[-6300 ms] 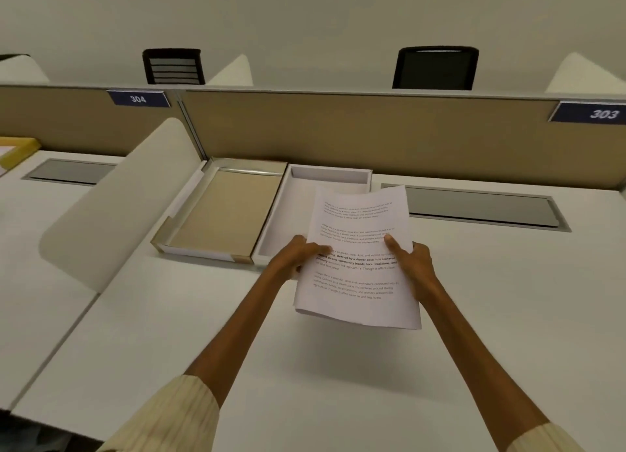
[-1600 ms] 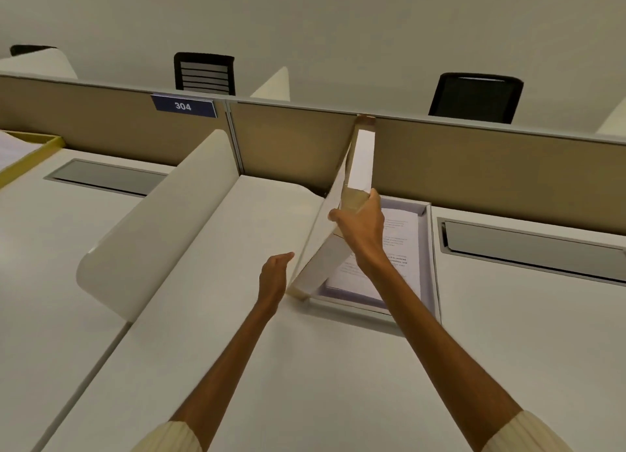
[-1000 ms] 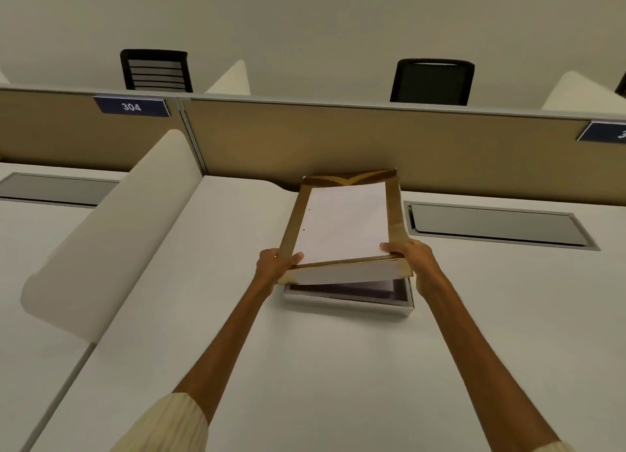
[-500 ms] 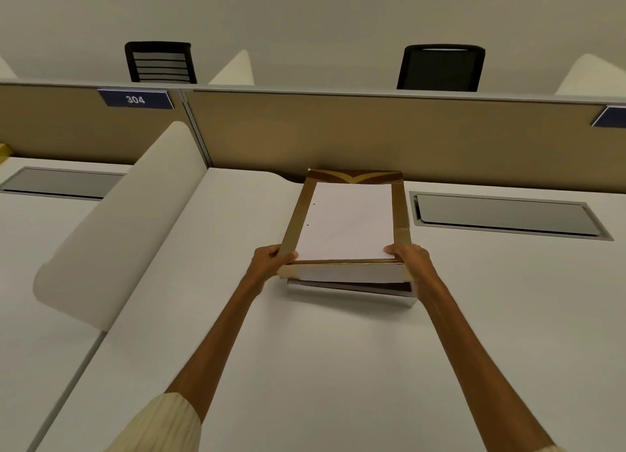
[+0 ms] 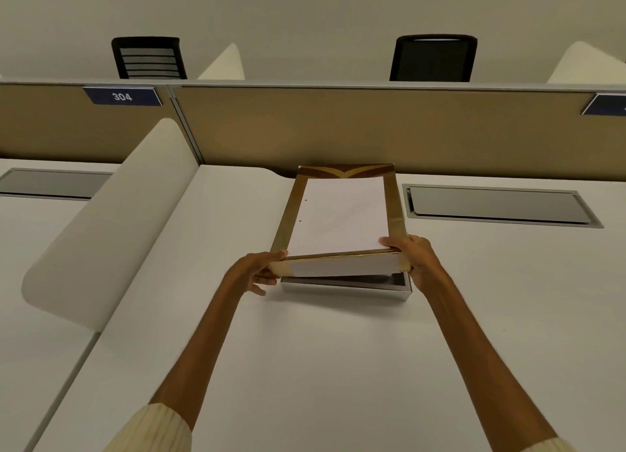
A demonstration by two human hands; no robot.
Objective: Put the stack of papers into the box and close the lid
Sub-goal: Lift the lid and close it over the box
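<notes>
Two hands are on the near end of the gold-bordered, white-panelled cardboard lid [image 5: 342, 214], one at each near corner. Left hand [image 5: 250, 275]: grip pinching the near-left corner, thumb on top, fingers curled beneath. Right hand [image 5: 418, 260]: grip pinching the near-right corner, thumb on the top edge, fingers down the side. Lid lies over the shallow white cardboard box [image 5: 345, 284], which sits on the pale white bench [image 5: 305, 367] close to the tan fabric partition [image 5: 338, 129]. Far end of the lid appears seated on the box; the near end is raised, leaving a dark wedge-shaped gap, wider toward the right. The stack of papers is not visible; the lid covers the box interior, so I cannot confirm it directly, though I judge it to be inside. Progress estimate: late stage. Papers step presumed done; lid aligned and mostly lowered. Remaining: press the near edge down until the lid skirt slips fully over the box wall, then release both hands.
</notes>
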